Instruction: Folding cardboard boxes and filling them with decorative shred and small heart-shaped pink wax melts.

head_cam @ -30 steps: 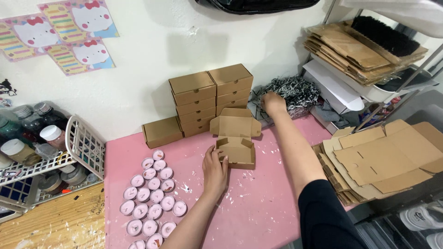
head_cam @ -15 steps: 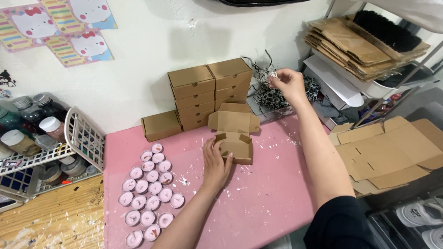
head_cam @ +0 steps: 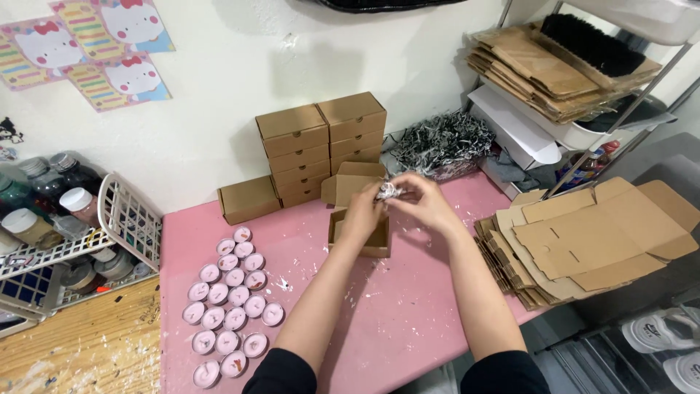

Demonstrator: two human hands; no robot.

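My left hand [head_cam: 362, 212] and my right hand [head_cam: 421, 202] are together above an open small brown cardboard box [head_cam: 359, 235] on the pink table [head_cam: 408, 314]. Between their fingertips they hold a small wad of grey-white shredded paper [head_cam: 389, 191]. The box's lid stands up behind the hands. A larger heap of the same shredded paper [head_cam: 441, 142] lies at the back right by the wall.
Closed brown boxes [head_cam: 321, 142] are stacked against the wall, one more [head_cam: 249, 198] lying to their left. Several pink tealight candles [head_cam: 230, 299] lie in rows at front left. Flat box blanks [head_cam: 590, 237] pile up on the right. A white wire basket [head_cam: 127, 219] holds jars on the left.
My right hand came back from the shredded-paper heap with a wad of it. My left hand left the box front and rose to meet it above the open box.
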